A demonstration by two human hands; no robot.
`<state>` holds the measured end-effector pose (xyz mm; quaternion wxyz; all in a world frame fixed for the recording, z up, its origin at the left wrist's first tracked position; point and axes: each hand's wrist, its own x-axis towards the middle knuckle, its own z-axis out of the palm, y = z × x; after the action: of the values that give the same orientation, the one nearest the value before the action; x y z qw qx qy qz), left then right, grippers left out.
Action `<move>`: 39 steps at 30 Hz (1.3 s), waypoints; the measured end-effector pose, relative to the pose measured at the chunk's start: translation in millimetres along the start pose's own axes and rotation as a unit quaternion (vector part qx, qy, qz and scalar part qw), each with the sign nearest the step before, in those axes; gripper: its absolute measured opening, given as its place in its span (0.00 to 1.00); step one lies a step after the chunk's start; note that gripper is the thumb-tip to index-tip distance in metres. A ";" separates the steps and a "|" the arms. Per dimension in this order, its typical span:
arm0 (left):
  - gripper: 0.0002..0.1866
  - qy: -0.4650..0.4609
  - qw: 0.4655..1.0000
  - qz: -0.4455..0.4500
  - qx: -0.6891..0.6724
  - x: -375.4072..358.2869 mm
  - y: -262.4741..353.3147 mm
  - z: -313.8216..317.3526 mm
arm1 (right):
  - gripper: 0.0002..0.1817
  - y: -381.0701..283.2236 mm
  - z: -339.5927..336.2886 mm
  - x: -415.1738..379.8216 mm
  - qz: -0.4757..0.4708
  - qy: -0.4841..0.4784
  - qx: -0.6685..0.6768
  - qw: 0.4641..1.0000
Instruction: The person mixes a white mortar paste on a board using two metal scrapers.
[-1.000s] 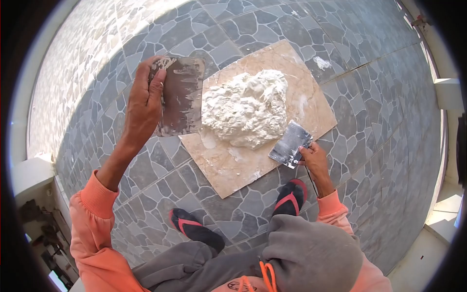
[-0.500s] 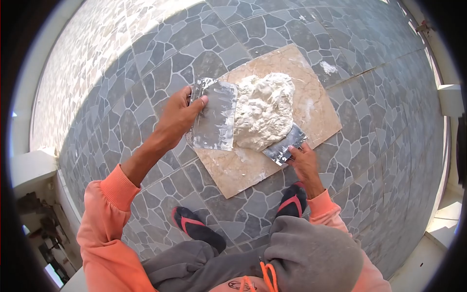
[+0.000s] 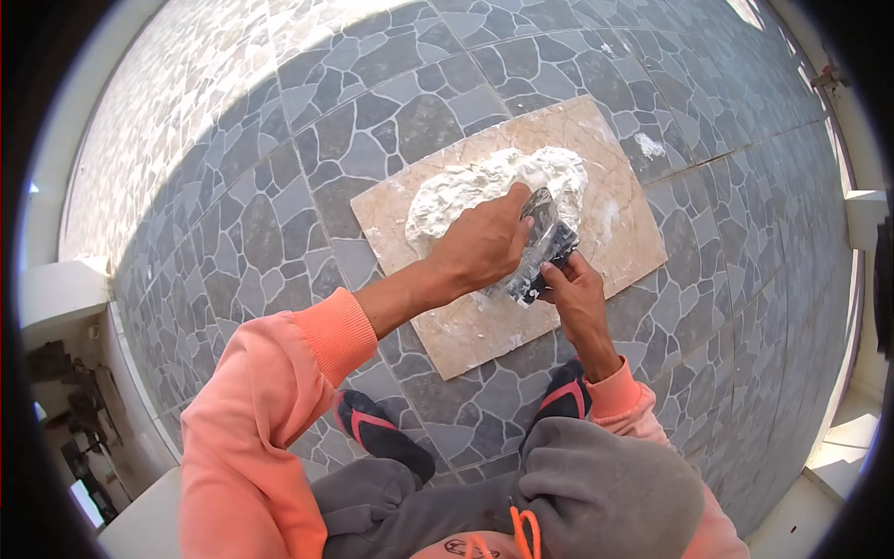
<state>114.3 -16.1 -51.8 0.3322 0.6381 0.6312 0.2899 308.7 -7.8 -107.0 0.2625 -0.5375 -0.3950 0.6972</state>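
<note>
My left hand is closed on a wide metal putty scraper, now tilted so its blade shows narrow. In my right hand is a smaller dark scraper, gripped at its lower edge and smeared with white. The two blades meet or overlap over the near right part of the white putty; exact contact is hard to make out. That thick, lumpy mass lies on a square beige tile, partly hidden behind my left hand.
Grey stone-patterned paving surrounds the tile. A white splatter marks the floor at its right. My feet in dark, red-strapped flip-flops stand at the tile's near side. A low white wall runs along the left.
My left hand has swung right across the putty, bringing the wide scraper from the tile's left side to the smaller one. The putty now spreads further left. My right hand has hardly moved.
</note>
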 end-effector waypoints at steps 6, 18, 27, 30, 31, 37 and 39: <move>0.11 0.070 0.994 0.042 0.072 13.6 -18.1 -9.6 | 0.08 -33.7 26.8 1.1 -0.022 -0.026 -0.016 0.999; 0.14 0.115 0.988 -0.037 0.093 11.6 -45.2 -79.5 | 0.10 27.9 -71.1 -41.5 0.093 0.060 0.003 0.994; 0.14 0.073 0.995 -0.008 0.064 -0.1 -28.3 -83.7 | 0.11 86.8 -13.1 -22.4 0.107 0.040 0.146 0.983; 0.13 0.045 0.998 0.012 0.052 -5.3 -20.2 -74.0 | 0.11 78.5 11.5 -14.0 0.069 0.010 0.202 0.977; 0.13 0.037 0.997 0.027 0.057 -7.5 -20.5 -68.7 | 0.11 70.0 18.3 -15.0 0.059 0.002 0.213 0.975; 0.13 -0.054 0.995 0.040 0.075 -11.3 -15.0 -40.3 | 0.09 33.0 33.1 -14.2 0.043 -0.017 0.166 0.985; 0.11 -0.069 0.994 0.040 0.077 -8.7 -15.5 -31.8 | 0.09 19.3 36.2 -11.7 0.032 -0.025 0.138 0.990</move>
<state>79.5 -23.2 -44.2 0.3133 0.7049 0.6013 0.2084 278.5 -37.3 -112.8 0.3014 -0.4909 -0.2837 0.7666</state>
